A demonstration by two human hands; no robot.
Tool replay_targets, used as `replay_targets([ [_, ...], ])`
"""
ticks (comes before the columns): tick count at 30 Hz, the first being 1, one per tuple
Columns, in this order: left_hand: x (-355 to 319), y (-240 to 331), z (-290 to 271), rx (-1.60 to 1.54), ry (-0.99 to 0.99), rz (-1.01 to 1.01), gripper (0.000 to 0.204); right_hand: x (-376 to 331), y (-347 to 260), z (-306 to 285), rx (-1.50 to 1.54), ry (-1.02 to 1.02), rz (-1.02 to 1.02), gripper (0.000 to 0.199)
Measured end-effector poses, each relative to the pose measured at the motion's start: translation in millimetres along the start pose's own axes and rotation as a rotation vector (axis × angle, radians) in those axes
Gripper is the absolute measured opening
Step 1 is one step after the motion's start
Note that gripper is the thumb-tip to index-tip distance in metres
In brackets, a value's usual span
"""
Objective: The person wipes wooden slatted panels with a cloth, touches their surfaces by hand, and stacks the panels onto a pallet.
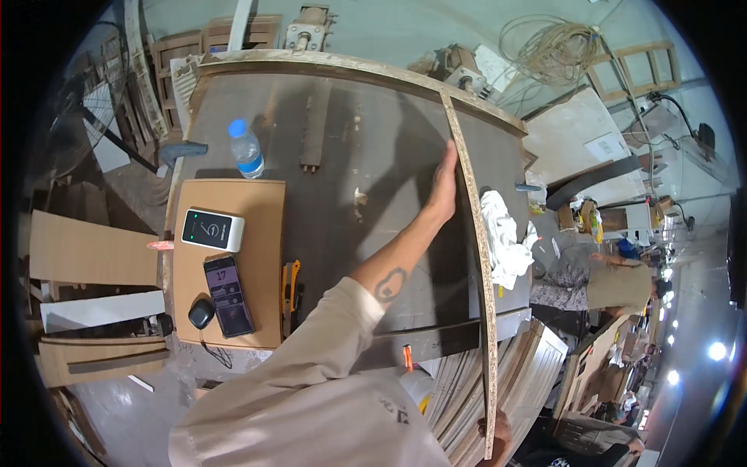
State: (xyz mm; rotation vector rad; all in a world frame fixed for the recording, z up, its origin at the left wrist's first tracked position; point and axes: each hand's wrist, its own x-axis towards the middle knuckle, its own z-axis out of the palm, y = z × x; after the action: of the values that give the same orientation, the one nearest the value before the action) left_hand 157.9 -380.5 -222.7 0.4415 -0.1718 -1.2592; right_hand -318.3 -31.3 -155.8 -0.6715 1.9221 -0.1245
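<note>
A long, narrow wooden strip (476, 210) runs from the far edge of the dark tabletop (327, 226) down past its near right corner. My left hand (444, 187) lies against the strip's left side, its fingers stretched out and together. At the strip's near end, my right hand (498, 433) grips it; the strip covers part of that hand. Just right of the strip sits a crumpled white cloth (506, 241). A longer strip (350, 65) lines the table's far edge, touching the far end of the first. A short grooved wood piece (314, 128) lies farther left.
At the table's left, a cardboard piece (268, 202) bears a white device (212, 230), a phone (228, 296) and a black case (201, 314). Around it are a water bottle (246, 149) and a yellow utility knife (289, 292). Stacked panels (517, 366) lean near right; a person (618, 286) stands beyond.
</note>
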Motion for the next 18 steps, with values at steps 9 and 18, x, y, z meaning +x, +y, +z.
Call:
replay_targets([
  [9,-183,-1,-19,-0.165,0.018,-0.369,0.079,-17,17,83,-0.251,0.311,-0.196,0.056],
  [18,-182,27,-79,0.219,0.058,-0.603,0.042,-2,43,149,0.273,0.679,-0.262,0.057],
])
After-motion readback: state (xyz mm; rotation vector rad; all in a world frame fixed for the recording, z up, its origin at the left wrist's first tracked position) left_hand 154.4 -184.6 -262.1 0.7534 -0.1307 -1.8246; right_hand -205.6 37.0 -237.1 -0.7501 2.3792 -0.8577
